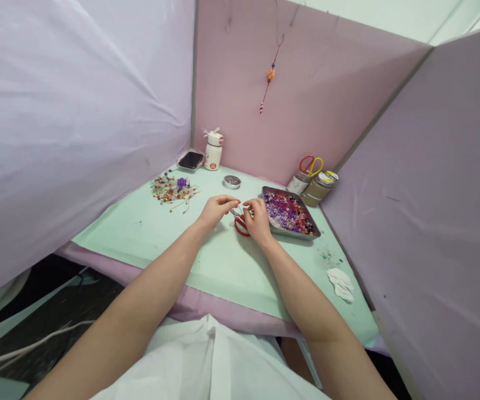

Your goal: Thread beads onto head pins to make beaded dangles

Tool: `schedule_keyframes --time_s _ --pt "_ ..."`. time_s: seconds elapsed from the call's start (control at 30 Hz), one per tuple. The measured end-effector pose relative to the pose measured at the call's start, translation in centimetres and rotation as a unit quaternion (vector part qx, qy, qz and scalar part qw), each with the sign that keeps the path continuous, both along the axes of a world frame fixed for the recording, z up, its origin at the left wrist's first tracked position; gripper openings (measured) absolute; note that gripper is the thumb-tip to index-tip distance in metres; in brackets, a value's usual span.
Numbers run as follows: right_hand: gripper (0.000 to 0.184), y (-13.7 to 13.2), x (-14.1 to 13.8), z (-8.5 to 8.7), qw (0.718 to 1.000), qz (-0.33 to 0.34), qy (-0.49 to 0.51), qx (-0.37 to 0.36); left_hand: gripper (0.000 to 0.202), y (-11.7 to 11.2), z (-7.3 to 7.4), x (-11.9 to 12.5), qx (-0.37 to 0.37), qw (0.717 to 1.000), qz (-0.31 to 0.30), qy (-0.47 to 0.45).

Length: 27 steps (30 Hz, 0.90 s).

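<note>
My left hand [215, 211] is closed in a pinch, with a tiny red bead [239, 201] at its fingertips. Close beside it, my right hand [258, 218] has its thumb and fingers bent together near a thin strand. Whether the right fingers grip that strand is too small to make out. Between and below the hands, red-handled scissors [241, 226] lie on the table, partly hidden by my right hand. Just right of that hand stands a metal tray [296, 235] of purple, red and dark beads [285, 212].
Strung beads [169, 189] lie in a pile at left. Behind are a phone [191, 160], a white bottle [213, 151] and a small round dish [232, 181]. Two jars [317, 190] stand right, one holding scissors [311, 165]. A crumpled white cloth [340, 284] lies near right.
</note>
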State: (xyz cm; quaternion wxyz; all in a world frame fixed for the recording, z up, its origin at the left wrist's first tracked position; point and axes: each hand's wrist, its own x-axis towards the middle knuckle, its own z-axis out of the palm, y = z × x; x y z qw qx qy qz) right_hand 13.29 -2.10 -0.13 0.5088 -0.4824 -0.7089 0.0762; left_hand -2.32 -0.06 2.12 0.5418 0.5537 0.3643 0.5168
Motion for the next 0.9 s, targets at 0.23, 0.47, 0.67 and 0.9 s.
schedule_keyframes --time_s 0.23,0.47,0.67,0.9 --pt "0.018 -1.2 -1.0 0.3 0.994 0.019 -0.056 0.094 0.03 -0.1 -0.2 -0.2 -0.082 0.997 -0.012 0.003" --pt "0.034 -0.9 -1.6 -0.2 0.983 0.076 -0.141 0.089 0.029 -0.2 -0.3 -0.2 -0.14 0.989 -0.044 -0.022" --pt "0.014 -1.1 -1.4 0.1 0.983 0.079 -0.143 0.088 0.031 0.2 -0.9 -0.3 -0.139 0.986 -0.083 -0.039" --pt "0.007 -1.8 -1.9 0.4 0.979 0.138 -0.114 0.094 0.031 0.1 -1.0 -0.1 -0.14 0.99 -0.011 -0.016"
